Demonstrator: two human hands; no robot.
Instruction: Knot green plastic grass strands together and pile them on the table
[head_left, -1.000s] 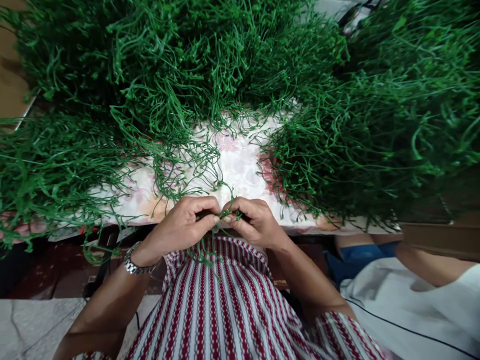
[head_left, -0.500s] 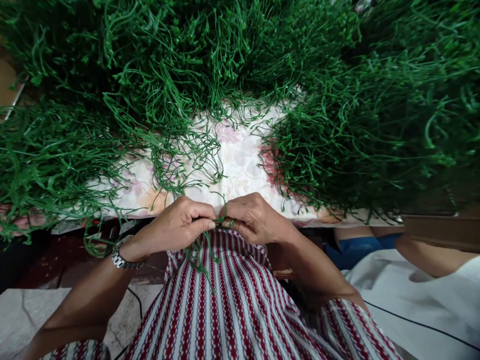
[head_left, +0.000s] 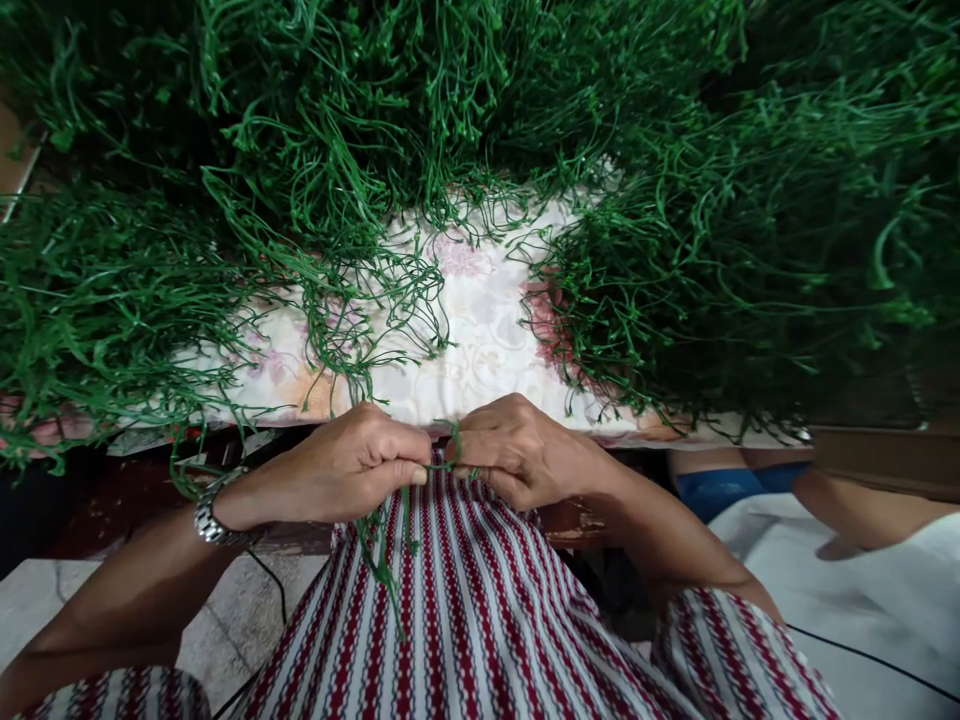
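Close together at the table's near edge, my two hands pinch a thin green stem point(head_left: 452, 446) that runs between them and curls up at the right fingertips. My left hand point(head_left: 360, 462), with a metal watch point(head_left: 217, 515) on its wrist, is closed on it between thumb and finger. Below the left fingers, loose green ends point(head_left: 379, 560) hang in front of the striped garment. My right hand point(head_left: 517, 450) is closed too, its fingers curled round the stem's other part. Whether the stems are real or plastic I cannot tell.
Large heaps of similar green stems point(head_left: 360, 120) cover the back and both sides of the table. A pale flowered tablecloth point(head_left: 480, 350) shows between them. A brown box point(head_left: 885, 460) and a seated person in white clothing point(head_left: 862, 590) are at the right.
My hands have shifted slightly down and drawn a little further apart. The stem between them looks tauter, and the hanging ends have moved left and lower.
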